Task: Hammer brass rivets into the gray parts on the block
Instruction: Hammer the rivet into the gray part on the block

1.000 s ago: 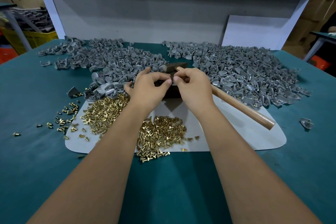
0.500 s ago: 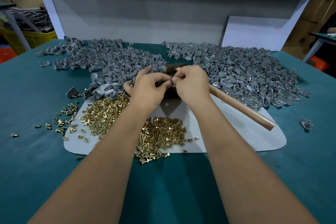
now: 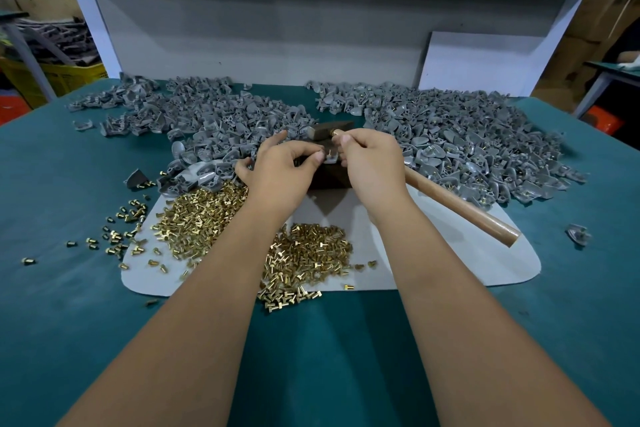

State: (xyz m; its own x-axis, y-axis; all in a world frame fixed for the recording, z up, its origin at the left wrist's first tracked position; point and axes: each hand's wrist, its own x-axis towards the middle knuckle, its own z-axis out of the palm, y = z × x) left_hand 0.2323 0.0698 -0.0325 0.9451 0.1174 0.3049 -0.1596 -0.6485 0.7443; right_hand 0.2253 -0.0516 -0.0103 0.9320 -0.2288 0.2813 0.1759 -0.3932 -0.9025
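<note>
A dark block (image 3: 327, 178) stands on the white mat (image 3: 446, 253). On top of it lies a gray part (image 3: 330, 159) with a brass rivet (image 3: 329, 150) upright in it. My left hand (image 3: 282, 168) pinches the gray part's left side between thumb and forefinger. My right hand (image 3: 372, 166) is curled over the hammer (image 3: 460, 210) close to its head, fingertips right beside the rivet. The wooden handle sticks out to the right.
Loose brass rivets (image 3: 201, 218) lie in two heaps on the mat, and more are scattered on the green table (image 3: 69, 305) to the left. Large piles of gray parts (image 3: 450, 142) cover the back of the table. A white panel closes off the back.
The thumbs, touching a second ago, have parted slightly. The rivet now shows upright between them. Both hands stayed at the block and the hammer did not move.
</note>
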